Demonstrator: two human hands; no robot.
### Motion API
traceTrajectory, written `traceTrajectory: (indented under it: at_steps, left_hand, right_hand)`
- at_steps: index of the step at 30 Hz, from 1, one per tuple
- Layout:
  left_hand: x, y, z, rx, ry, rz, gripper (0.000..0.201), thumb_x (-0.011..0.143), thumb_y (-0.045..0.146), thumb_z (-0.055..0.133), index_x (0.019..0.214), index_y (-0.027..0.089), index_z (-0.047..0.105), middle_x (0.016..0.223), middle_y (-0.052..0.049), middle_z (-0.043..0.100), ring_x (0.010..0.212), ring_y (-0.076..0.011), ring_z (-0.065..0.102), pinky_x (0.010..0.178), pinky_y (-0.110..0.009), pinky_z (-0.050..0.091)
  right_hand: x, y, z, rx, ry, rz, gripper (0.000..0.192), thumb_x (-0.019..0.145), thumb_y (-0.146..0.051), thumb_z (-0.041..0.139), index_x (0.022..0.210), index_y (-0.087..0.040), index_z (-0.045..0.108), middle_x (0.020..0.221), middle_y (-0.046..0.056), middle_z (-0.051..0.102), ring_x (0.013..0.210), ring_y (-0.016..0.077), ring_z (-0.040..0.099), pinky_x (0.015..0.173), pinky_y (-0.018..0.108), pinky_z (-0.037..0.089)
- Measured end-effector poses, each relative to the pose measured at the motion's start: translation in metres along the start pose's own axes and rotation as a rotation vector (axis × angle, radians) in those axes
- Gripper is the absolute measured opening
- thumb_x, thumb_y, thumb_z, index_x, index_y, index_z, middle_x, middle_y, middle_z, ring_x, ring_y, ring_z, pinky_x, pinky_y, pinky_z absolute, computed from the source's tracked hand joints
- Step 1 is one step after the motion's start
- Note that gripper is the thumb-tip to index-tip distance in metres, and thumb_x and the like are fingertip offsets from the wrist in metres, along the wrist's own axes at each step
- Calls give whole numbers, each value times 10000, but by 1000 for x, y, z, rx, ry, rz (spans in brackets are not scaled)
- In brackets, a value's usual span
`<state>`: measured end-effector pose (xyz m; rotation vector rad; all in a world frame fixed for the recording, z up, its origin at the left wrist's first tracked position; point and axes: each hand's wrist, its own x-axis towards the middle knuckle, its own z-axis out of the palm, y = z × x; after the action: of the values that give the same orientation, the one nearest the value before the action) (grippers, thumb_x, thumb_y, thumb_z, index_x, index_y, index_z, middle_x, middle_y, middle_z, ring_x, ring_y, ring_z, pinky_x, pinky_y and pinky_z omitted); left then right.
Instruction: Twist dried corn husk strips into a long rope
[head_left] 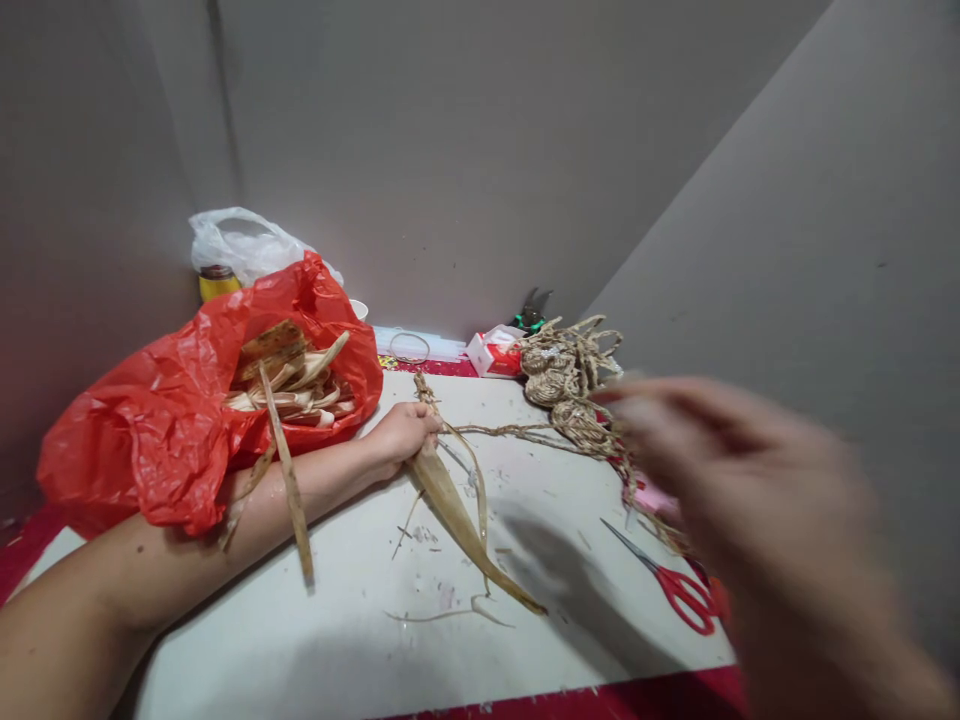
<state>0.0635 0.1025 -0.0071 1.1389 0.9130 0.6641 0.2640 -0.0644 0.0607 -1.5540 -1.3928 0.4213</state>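
My left hand (405,438) is closed on the upper end of a broad dried corn husk (450,495), at the middle of the white board. The husk's narrow tip points down to the right. A knotted twisted end (424,388) sticks out above my fist, and a thin braided cord (502,431) runs from there to the right. My right hand (750,490) is raised at the right, apart from the husk and smeared by motion. Its fingers and anything between them cannot be made out. Below it to the left lie red-handled scissors (679,595) with their blades apart.
A red plastic bag (172,370) with dried husks stands at the left, one strip (289,480) hanging over my forearm. Coiled braided cord (581,425), green-handled pliers (531,315) and a tissue pack (495,352) sit at the back right. Husk scraps litter the white board (247,640).
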Motion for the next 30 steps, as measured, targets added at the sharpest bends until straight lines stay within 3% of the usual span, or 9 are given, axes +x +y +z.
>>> traceTrajectory:
  at_steps: [3,5,9,13,16,19,22,25,30]
  left_hand:
    - [-1,1,0,-68,-3,-22,164,781,107,486,631,152,438,435,58,431,349,-44,357,409,-171,264]
    - [-2,3,0,-96,-14,-48,171,801,109,462,640,154,430,423,56,433,321,-43,346,382,-166,238]
    - [-2,5,-2,-109,-75,-105,172,840,120,419,671,155,428,472,19,510,327,-56,414,350,-157,206]
    - [0,7,-6,-146,-115,-125,148,840,128,427,695,151,436,517,20,516,315,-27,355,332,-146,151]
    - [0,10,-9,-171,-141,-101,159,827,137,458,669,140,440,496,50,458,300,3,238,331,-145,96]
    - [1,11,-11,-169,-151,-83,165,812,142,481,650,134,452,489,55,438,309,5,226,332,-145,91]
    - [3,9,-12,-173,-168,-68,162,787,143,505,634,133,456,491,54,433,315,3,228,333,-150,92]
    - [5,7,-14,-175,-184,-45,126,762,143,518,642,121,487,510,46,446,315,6,212,334,-161,79]
    - [8,4,-16,-170,-202,-1,125,725,178,564,632,111,514,528,42,453,323,10,215,340,-170,71]
  right_hand:
    - [27,-21,97,-381,-406,-106,221,735,-394,614,817,-190,622,575,15,543,513,147,450,506,272,320]
    - [29,-20,126,-516,-487,-127,141,774,-297,545,708,-174,559,568,7,502,511,124,410,523,258,289]
    - [11,-28,110,-236,-831,56,223,827,-257,440,625,-179,391,568,-32,362,517,87,325,498,212,280]
    - [-10,-60,87,-49,-1159,174,254,823,-363,510,671,-178,424,587,-42,377,529,81,358,485,187,312]
    - [-11,-69,84,-76,-1068,44,251,853,-379,489,711,-174,509,640,-16,473,587,101,427,555,203,367]
    - [6,-57,80,-1,-742,6,311,910,-397,387,853,-171,593,702,16,519,642,119,460,598,224,393]
    - [29,-36,76,132,-507,101,321,861,-433,490,995,-163,602,632,-16,471,516,86,387,458,203,317]
    - [46,-24,77,335,-400,195,368,790,-432,596,1046,-166,588,621,-34,496,444,53,344,397,187,254]
    - [60,-24,88,525,-314,289,375,656,-399,723,908,-190,542,662,-6,625,521,92,535,487,203,427]
